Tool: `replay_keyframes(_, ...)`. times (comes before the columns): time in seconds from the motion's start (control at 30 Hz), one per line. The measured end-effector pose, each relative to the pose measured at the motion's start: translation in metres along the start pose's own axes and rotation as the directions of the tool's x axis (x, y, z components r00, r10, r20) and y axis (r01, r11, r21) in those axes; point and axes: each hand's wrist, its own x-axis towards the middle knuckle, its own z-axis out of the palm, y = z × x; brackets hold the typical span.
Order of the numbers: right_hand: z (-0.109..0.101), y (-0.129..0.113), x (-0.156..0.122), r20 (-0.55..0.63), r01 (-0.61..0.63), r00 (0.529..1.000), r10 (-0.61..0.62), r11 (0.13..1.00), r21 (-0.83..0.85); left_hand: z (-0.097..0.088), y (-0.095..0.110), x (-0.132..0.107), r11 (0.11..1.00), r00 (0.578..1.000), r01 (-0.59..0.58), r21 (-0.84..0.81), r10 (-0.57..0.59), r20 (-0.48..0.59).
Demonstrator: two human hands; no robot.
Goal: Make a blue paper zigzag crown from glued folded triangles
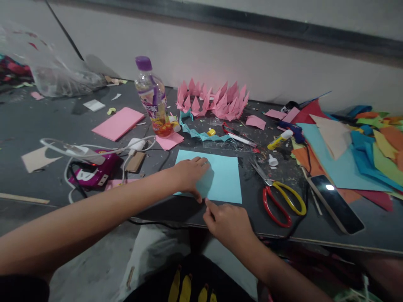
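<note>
A light blue sheet of paper (pixel 223 176) lies flat near the table's front edge. My left hand (pixel 190 174) rests palm down on its left half, fingers stretched out, thumb at the near edge. At the middle of that near edge, my right hand (pixel 229 220) touches the paper with its index fingertip, close to my left thumb. Its other fingers are curled in, and I see nothing inside them. To the right lie scissors (pixel 272 184) with one red and one yellow handle, blades partly apart.
Behind the sheet are a folded blue paper strip (pixel 204 136), pink pointed paper pieces (pixel 217 100) and a drink bottle (pixel 153 100). A purple power strip (pixel 94 167) with cables sits left. On the right are a glue stick (pixel 280 139), a phone (pixel 335 203) and coloured paper (pixel 343 167).
</note>
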Motion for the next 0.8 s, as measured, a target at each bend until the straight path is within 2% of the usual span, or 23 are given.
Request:
replay_keyframes(0.13, -0.003, 0.001, 0.006, 0.042, -0.010, 0.999, 0.011, 1.000, -0.007, 0.004, -0.018, -0.010, 0.999, 0.999, -0.050, 0.002, 0.050, -0.002)
replay_keyframes(0.33, -0.002, 0.001, 0.008, 0.042, -0.002, 0.999, 0.001, 1.000, 0.009, 0.012, -0.046, -0.033, 0.998, 0.999, 0.028, 0.065, -0.030, 0.040)
replay_keyframes(0.53, -0.003, 0.004, 0.005, 0.080, -0.011, 0.997, 0.010, 1.000, 0.011, 0.011, -0.048, -0.037, 0.997, 0.999, 0.017, 0.076, -0.019, 0.032)
replay_keyframes(0.7, -0.011, 0.000, 0.008, 0.149, -0.037, 0.988, 0.030, 0.998, 0.045, 0.007, -0.049, -0.048, 0.994, 0.998, 0.018, 0.108, -0.010, -0.068)
replay_keyframes(0.8, -0.016, 0.001, 0.012, 0.211, -0.046, 0.977, 0.030, 0.996, 0.070, 0.000, -0.046, -0.049, 0.992, 0.999, 0.040, 0.119, -0.039, -0.009)
